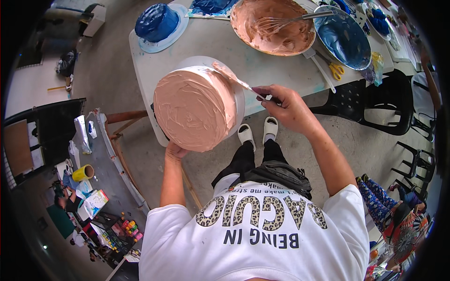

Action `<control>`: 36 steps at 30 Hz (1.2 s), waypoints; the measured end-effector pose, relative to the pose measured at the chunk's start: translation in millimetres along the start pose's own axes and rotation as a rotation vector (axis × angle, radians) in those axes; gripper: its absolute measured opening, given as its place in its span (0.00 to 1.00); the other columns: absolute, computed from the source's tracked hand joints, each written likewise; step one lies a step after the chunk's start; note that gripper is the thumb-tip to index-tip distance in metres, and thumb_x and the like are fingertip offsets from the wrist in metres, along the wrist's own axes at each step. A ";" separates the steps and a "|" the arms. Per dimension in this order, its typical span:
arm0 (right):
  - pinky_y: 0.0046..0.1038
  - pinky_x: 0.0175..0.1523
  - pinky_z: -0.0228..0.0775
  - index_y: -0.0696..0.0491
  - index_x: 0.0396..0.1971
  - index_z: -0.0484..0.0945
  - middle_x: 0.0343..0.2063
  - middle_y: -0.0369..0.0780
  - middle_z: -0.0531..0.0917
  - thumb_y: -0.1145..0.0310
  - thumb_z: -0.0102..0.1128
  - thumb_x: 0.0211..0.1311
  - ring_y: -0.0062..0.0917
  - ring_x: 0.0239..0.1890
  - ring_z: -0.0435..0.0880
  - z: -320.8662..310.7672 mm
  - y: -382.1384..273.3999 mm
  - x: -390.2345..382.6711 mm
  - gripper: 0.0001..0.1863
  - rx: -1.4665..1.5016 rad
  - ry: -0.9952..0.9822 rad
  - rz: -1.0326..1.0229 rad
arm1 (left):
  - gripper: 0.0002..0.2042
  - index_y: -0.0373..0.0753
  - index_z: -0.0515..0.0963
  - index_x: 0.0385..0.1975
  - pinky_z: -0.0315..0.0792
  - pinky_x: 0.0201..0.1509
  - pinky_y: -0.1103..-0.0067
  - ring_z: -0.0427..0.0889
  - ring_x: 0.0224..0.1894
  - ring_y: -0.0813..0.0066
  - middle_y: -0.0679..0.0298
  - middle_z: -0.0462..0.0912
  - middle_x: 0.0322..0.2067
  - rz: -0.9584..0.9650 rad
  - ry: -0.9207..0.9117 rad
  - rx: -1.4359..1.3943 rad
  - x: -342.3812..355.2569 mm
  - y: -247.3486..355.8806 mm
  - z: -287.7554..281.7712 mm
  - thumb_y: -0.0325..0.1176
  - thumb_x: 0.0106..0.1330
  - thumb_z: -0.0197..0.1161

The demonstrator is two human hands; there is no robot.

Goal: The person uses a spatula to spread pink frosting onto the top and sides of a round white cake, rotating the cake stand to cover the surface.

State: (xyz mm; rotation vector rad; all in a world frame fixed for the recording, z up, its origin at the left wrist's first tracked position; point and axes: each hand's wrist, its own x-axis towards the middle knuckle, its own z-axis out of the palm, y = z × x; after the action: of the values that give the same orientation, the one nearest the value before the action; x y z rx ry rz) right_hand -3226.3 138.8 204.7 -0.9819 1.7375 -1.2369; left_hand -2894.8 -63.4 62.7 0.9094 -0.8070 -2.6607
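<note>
A round cake (192, 110) coated in peach-coloured icing is tilted at the table's near edge, its top facing me. Behind it a white round board (239, 105) shows along the far and right sides. My left hand (176, 151) supports the cake from its near lower edge; most of its fingers are hidden beneath. In my right hand (287, 108), thumb and fingers pinch the handle of an icing spatula (241, 83). Peach icing covers the blade, which lies against the cake's far right side, near a whitish patch at the rim.
On the table (276, 77) stand a bowl of peach icing (243, 33) with a whisk (290, 21), a blue-smeared bowl (344, 40), a white-handled spatula (323, 75) and yellow scissors (336, 70). A blue-iced cake (157, 23) sits far left. Black chairs (386, 100) stand right.
</note>
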 end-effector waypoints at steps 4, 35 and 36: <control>0.24 0.40 0.72 0.57 0.49 0.75 0.36 0.41 0.81 0.78 0.53 0.58 0.22 0.36 0.79 -1.0 -13.0 2.9 0.17 -0.092 -0.066 -0.015 | 0.24 0.37 0.68 0.56 0.75 0.53 0.68 0.77 0.52 0.64 0.59 0.75 0.52 -0.076 0.053 0.009 -0.1 6.5 -1.2 0.39 0.61 0.60; 0.23 0.38 0.70 0.56 0.50 0.75 0.32 0.39 0.79 0.81 0.54 0.55 0.19 0.30 0.76 -15.6 -3.6 -12.4 0.20 -0.066 -0.002 -0.063 | 0.25 0.37 0.71 0.52 0.72 0.55 0.66 0.76 0.52 0.63 0.59 0.77 0.49 -0.123 0.176 0.137 -5.1 2.2 10.0 0.39 0.54 0.65; 0.22 0.38 0.70 0.56 0.50 0.75 0.32 0.39 0.80 0.81 0.54 0.55 0.19 0.30 0.76 -13.2 0.7 -13.4 0.20 -0.097 -0.026 -0.040 | 0.25 0.37 0.71 0.52 0.72 0.55 0.66 0.76 0.52 0.63 0.59 0.77 0.49 -0.124 0.174 0.139 -4.0 2.1 11.8 0.39 0.54 0.65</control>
State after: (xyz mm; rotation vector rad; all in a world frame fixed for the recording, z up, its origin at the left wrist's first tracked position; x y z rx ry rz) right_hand -3232.8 155.9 209.1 -1.0890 1.7801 -1.1688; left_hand -2898.9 -58.6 73.6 1.2444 -0.9298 -2.6060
